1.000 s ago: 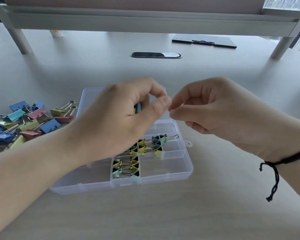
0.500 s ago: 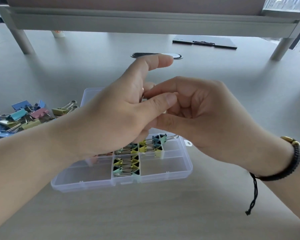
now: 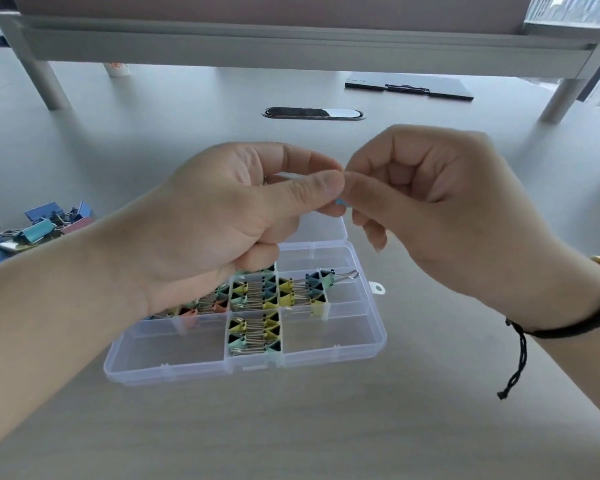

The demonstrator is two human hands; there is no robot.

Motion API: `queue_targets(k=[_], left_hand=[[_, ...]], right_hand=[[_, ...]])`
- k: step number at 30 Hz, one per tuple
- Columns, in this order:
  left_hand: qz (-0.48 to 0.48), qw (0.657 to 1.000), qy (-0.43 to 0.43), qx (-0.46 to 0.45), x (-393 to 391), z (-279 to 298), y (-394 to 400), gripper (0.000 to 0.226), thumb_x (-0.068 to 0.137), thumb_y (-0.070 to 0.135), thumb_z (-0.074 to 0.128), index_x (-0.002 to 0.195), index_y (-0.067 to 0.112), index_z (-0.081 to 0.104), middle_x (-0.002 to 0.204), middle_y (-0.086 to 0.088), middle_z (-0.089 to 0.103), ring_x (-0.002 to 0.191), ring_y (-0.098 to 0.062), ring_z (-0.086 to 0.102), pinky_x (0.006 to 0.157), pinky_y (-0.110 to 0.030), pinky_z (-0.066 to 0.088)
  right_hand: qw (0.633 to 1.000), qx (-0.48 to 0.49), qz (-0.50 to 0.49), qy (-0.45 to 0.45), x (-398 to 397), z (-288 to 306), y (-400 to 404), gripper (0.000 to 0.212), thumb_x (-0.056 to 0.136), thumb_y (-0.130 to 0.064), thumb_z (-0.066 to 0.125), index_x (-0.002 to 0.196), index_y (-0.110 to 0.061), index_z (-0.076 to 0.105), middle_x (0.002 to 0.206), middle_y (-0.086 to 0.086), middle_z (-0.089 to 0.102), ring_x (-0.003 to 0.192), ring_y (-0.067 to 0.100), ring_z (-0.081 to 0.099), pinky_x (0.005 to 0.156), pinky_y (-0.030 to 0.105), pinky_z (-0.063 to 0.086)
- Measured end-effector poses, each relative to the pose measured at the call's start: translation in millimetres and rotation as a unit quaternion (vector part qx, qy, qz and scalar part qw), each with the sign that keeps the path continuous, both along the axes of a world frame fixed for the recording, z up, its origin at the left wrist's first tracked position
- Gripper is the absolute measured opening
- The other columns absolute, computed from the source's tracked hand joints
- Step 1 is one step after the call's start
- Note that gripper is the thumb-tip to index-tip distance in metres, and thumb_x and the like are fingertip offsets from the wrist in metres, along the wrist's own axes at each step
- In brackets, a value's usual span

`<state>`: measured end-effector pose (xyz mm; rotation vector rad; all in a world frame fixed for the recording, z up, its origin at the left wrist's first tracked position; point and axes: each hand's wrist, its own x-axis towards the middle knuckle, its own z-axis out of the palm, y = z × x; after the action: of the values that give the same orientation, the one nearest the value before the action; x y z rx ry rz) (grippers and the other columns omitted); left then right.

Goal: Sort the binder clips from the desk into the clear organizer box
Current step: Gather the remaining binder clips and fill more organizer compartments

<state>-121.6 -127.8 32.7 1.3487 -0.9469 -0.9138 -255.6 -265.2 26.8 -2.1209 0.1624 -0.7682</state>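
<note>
my left hand (image 3: 222,220) and my right hand (image 3: 440,206) meet above the far edge of the clear organizer box (image 3: 368,344), which sits on the bench (image 3: 326,427). both grips are narrow, thumb and forefinger pinched on one small blue binder clip (image 3: 341,201); only a sliver of it shows between my fingertips, so i cannot tell how it is turned. below my hands, the box's middle compartments hold rows of yellow, green and dark packed clips (image 3: 257,299), and my left wrist hides the box's left compartments. well to the left of the box lies the loose pile of clips (image 3: 45,225), blue, teal and pink, partly cut off by my forearm. beyond the box are an oval cable grommet (image 3: 313,113), a dark clipboard (image 3: 409,85) further right, and a cup (image 3: 116,68) further left under a raised shelf (image 3: 291,46).
</note>
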Motion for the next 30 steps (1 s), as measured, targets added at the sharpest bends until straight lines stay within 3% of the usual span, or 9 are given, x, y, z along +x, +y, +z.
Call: queue_targets(k=[3, 6, 9, 12, 17, 21, 25, 27, 30], left_hand=[[0.032, 0.999, -0.037, -0.007, 0.4, -3.4, -1.3, 0.03, 0.063, 0.026, 0.074, 0.088, 0.011, 0.073, 0.076, -0.009, 0.07, 0.042, -0.01, 0.023, 0.035, -0.013, 0.021], [0.084, 0.988, -0.128, -0.011, -0.8, -4.1, -2.2, 0.023, 0.065, 0.033, 0.075, 0.081, 0.016, 0.075, 0.066, 0.003, 0.069, 0.041, -0.012, 0.03, 0.038, -0.016, 0.023], [0.133, 0.946, -0.295, -0.01, -2.4, -4.1, -0.9, 0.009, 0.078, 0.035, 0.073, 0.078, 0.026, 0.074, 0.057, 0.02, 0.063, 0.04, 0.002, 0.048, 0.042, -0.004, 0.032], [0.143, 0.908, -0.394, -0.001, -6.2, -3.9, 2.1, 0.009, 0.077, 0.041, 0.068, 0.075, 0.033, 0.072, 0.068, 0.027, 0.068, 0.055, -0.001, 0.06, 0.048, -0.009, 0.043], [0.108, 0.896, -0.43, -0.007, -13.7, -8.1, 4.1, 0.003, 0.074, 0.033, 0.071, 0.073, 0.03, 0.07, 0.057, 0.029, 0.06, 0.042, -0.011, 0.04, 0.04, -0.017, 0.034], [0.09, 0.9, -0.426, -0.011, -13.9, -7.4, 4.4, 0.005, 0.073, 0.029, 0.073, 0.077, 0.031, 0.071, 0.066, 0.029, 0.064, 0.043, -0.017, 0.038, 0.04, -0.022, 0.038], [0.078, 0.903, -0.422, -0.013, -14.5, -7.4, 4.3, 0.017, 0.07, 0.02, 0.08, 0.078, 0.031, 0.07, 0.074, 0.026, 0.07, 0.043, -0.014, 0.038, 0.042, -0.023, 0.041], [0.066, 0.898, -0.434, -0.01, -15.6, -8.3, 4.4, 0.018, 0.07, 0.017, 0.081, 0.075, 0.031, 0.069, 0.06, 0.029, 0.063, 0.04, -0.008, 0.035, 0.04, -0.015, 0.034], [0.045, 0.89, -0.454, 0.0, -17.5, -10.0, 4.4, 0.02, 0.07, 0.017, 0.08, 0.069, 0.032, 0.067, 0.045, 0.028, 0.05, 0.038, -0.006, 0.033, 0.042, -0.008, 0.027]], right_hand=[[0.995, 0.101, 0.025, 0.0, -0.4, 3.4, -1.4, 0.012, 0.09, -0.004, 0.067, 0.079, -0.001, 0.068, 0.066, 0.01, 0.072, 0.052, 0.023, 0.067, 0.056, 0.036, 0.06], [0.983, 0.175, 0.039, 0.039, 0.0, 4.6, -0.2, 0.01, 0.087, 0.004, 0.065, 0.078, 0.001, 0.068, 0.068, 0.014, 0.073, 0.059, 0.029, 0.071, 0.064, 0.042, 0.063], [0.99, 0.103, 0.029, 0.089, -2.4, 5.7, -3.2, 0.006, 0.083, -0.005, 0.071, 0.078, -0.003, 0.072, 0.07, 0.01, 0.074, 0.062, 0.024, 0.072, 0.062, 0.04, 0.061], [0.994, 0.024, 0.014, 0.11, -4.7, 8.3, -4.5, 0.01, 0.073, -0.023, 0.078, 0.075, -0.014, 0.075, 0.063, -0.004, 0.071, 0.053, 0.014, 0.065, 0.054, 0.032, 0.054], [0.993, 0.022, 0.046, 0.106, -5.5, 9.5, -4.0, 0.017, 0.074, 0.004, 0.077, 0.08, -0.011, 0.072, 0.07, 0.009, 0.073, 0.058, 0.024, 0.07, 0.062, 0.039, 0.061], [0.992, 0.018, 0.037, 0.119, -5.9, 10.8, -5.5, 0.02, 0.066, -0.002, 0.071, 0.077, -0.018, 0.069, 0.072, 0.007, 0.073, 0.061, 0.025, 0.073, 0.069, 0.048, 0.062], [0.989, -0.008, 0.031, 0.147, -8.5, 15.2, -8.5, 0.02, 0.07, 0.006, 0.074, 0.072, -0.014, 0.071, 0.066, 0.007, 0.073, 0.059, 0.025, 0.072, 0.07, 0.05, 0.061], [0.983, -0.032, 0.035, 0.179, -10.2, 17.7, -8.9, 0.016, 0.07, 0.0, 0.074, 0.07, -0.015, 0.073, 0.064, 0.004, 0.073, 0.059, 0.023, 0.072, 0.07, 0.046, 0.061], [0.97, -0.081, 0.025, 0.228, -12.5, 19.4, -10.5, 0.013, 0.069, -0.012, 0.079, 0.068, -0.025, 0.075, 0.062, -0.006, 0.071, 0.052, 0.009, 0.065, 0.059, 0.025, 0.055]])
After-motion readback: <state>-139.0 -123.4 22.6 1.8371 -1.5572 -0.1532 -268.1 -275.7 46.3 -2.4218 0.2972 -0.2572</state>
